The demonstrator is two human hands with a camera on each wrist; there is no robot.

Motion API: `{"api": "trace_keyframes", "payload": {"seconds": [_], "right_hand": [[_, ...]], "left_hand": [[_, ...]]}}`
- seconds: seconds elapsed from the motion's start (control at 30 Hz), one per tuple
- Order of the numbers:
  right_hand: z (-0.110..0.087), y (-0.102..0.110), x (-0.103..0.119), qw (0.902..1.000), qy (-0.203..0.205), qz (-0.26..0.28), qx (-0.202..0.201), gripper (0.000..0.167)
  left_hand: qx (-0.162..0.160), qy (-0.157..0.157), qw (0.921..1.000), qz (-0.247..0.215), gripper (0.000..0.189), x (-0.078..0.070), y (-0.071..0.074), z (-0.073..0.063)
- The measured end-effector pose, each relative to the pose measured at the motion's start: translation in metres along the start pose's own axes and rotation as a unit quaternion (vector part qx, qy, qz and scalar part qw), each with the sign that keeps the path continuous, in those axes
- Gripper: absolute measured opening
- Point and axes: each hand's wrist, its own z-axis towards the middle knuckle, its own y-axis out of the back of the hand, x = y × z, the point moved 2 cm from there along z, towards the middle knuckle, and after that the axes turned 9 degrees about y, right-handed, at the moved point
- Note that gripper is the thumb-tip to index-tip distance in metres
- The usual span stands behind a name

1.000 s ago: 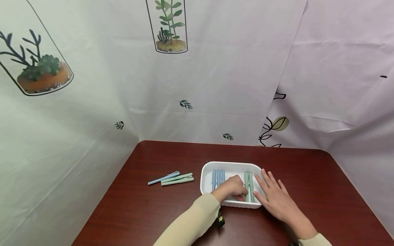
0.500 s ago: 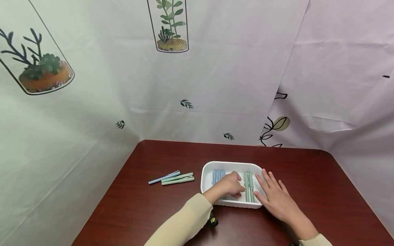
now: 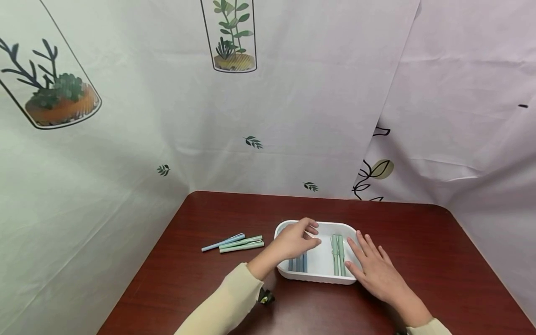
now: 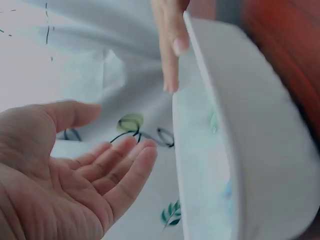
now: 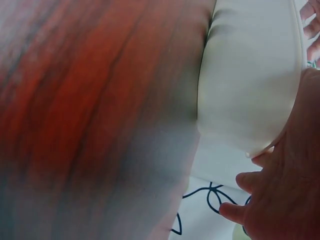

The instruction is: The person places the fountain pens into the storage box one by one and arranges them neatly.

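A white tray point(image 3: 320, 279) stands on the table with pens in it. Several blue pens point(image 3: 298, 264) line its left side, partly covered by my left hand point(image 3: 294, 239). Two light green pens point(image 3: 337, 255) lie side by side at its right. Over the tray's left half, my left hand holds nothing; in the left wrist view its fingers point(image 4: 127, 182) are loosely bent, thumb apart. My right hand point(image 3: 377, 272) rests at the tray's right rim with fingers spread, and in the right wrist view it lies along the tray wall point(image 5: 250, 80).
Left of the tray, a blue pen point(image 3: 223, 242) and two green pens point(image 3: 242, 246) lie in a loose pile on the dark red table point(image 3: 180, 279). A light printed cloth point(image 3: 276, 116) hangs behind and beside the table.
My left hand has let go at the green pens, lifted and moved left across the tray to above the blue pens. My right hand has stayed at the rim.
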Motion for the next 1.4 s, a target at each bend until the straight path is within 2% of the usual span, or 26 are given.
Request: {"api": "trace_keyframes", "payload": {"seconds": [0.17, 0.4, 0.57, 0.7, 1.0, 1.4], "right_hand": [[0.000, 0.000, 0.000, 1.0000, 0.000, 0.004, 0.000, 0.069], [0.000, -0.001, 0.000, 1.0000, 0.003, 0.002, -0.001, 0.069], [0.000, -0.002, 0.000, 1.0000, 0.002, 0.002, 0.001, 0.069], [-0.001, -0.002, -0.001, 1.0000, 0.003, 0.002, 0.000, 0.069], [-0.001, -0.003, -0.002, 1.0000, 0.004, 0.002, -0.004, 0.069], [-0.002, -0.001, -0.002, 1.0000, 0.002, 0.008, -0.005, 0.070]], "left_hand": [[-0.015, -0.035, 0.9992, 0.009, 0.039, 0.010, 0.023, -0.010], [-0.024, -0.038, 0.9987, 0.024, 0.046, 0.027, 0.053, -0.024], [-0.050, -0.043, 0.9967, 0.047, 0.049, 0.041, 0.070, -0.033], [-0.070, -0.047, 0.9944, 0.064, 0.049, 0.052, 0.081, -0.038], [-0.093, -0.047, 0.9889, 0.106, 0.052, 0.076, 0.101, -0.047], [-0.071, -0.056, 0.9831, 0.159, 0.058, 0.107, 0.122, -0.051]]}}
